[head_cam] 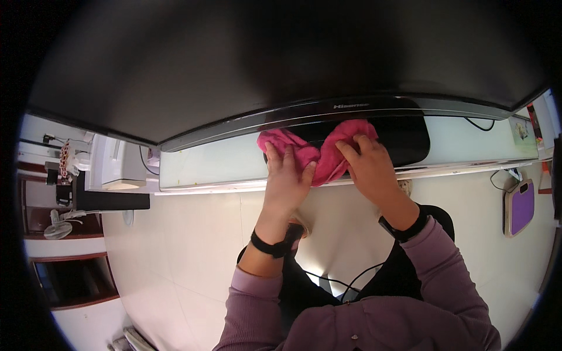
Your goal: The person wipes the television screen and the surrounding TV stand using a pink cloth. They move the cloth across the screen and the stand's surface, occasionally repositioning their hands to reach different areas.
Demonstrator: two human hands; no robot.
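Observation:
A crumpled pink cloth point(325, 160) lies over the left part of the black television base point(401, 140), below the lower frame of a Hisense television point(281, 115). My left hand point(287, 180) rests on the cloth's left part with fingers spread and the thumb at its near edge. With bent fingers, my right hand point(366, 164) grips the cloth's right part. The base stands on a white glass-topped cabinet point(210, 164). Both wrists wear black bands.
The large dark screen point(175, 66) rises just beyond my hands. A black cable point(480, 125) lies on the cabinet's right end. A purple scale point(519, 208) is on the floor at right. At left are a white cabinet point(125, 164) and a fan point(58, 226). Cables run between my legs.

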